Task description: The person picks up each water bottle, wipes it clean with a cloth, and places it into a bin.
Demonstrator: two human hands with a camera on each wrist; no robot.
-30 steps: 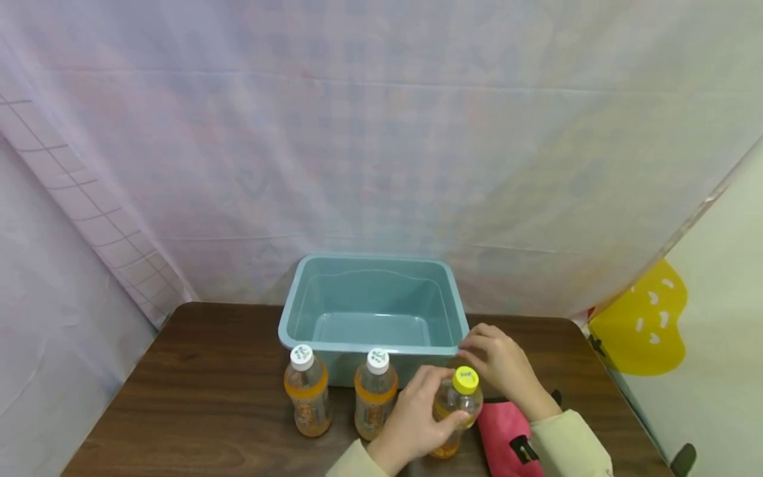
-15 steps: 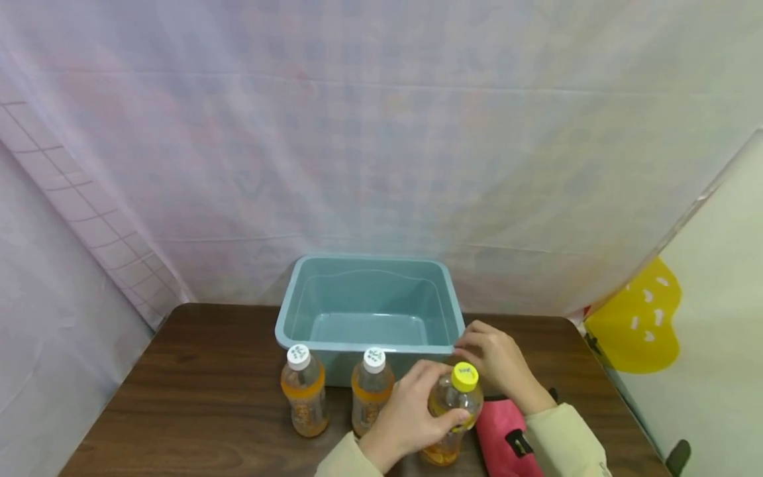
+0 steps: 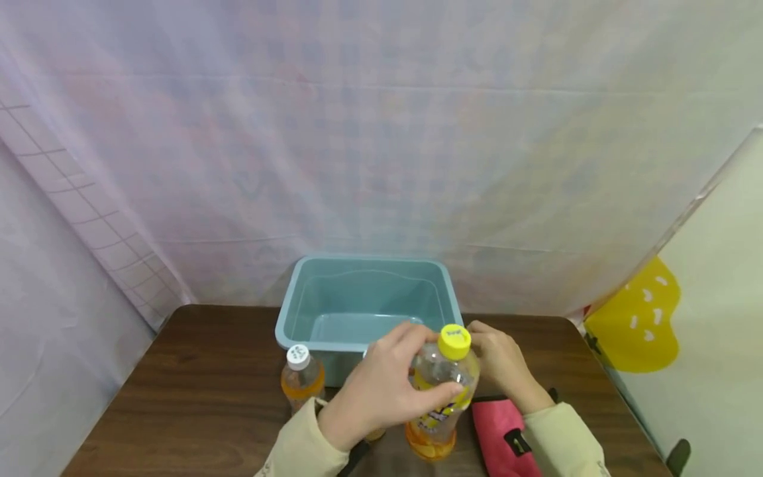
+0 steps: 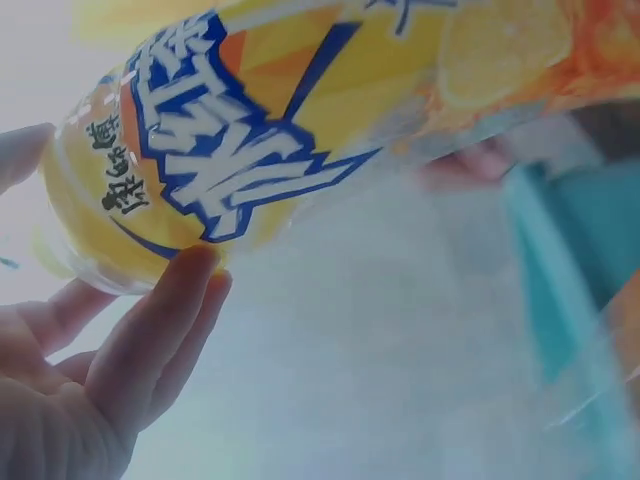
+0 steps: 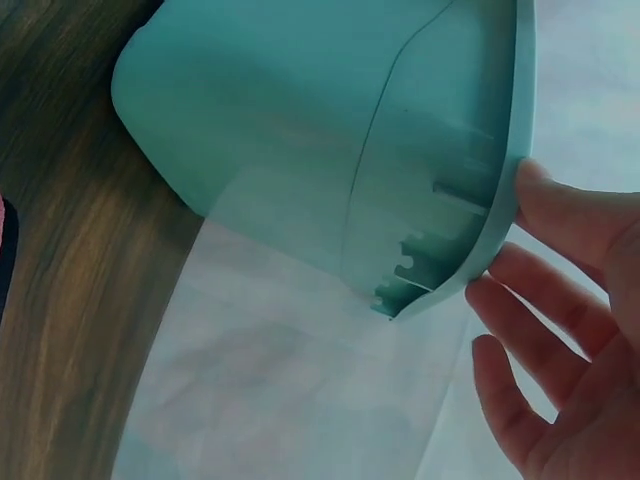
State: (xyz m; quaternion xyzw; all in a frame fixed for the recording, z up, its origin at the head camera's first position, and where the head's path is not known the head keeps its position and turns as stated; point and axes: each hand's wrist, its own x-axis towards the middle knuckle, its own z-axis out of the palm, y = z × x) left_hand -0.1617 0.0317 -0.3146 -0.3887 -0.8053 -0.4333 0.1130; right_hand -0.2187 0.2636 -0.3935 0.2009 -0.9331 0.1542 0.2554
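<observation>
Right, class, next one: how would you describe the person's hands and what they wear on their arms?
Both the left hand and right hand are bare, with no glove or ring showing. The left sleeve and right sleeve are pale yellow-green, loose and mostly plain, ending around the wrists.
</observation>
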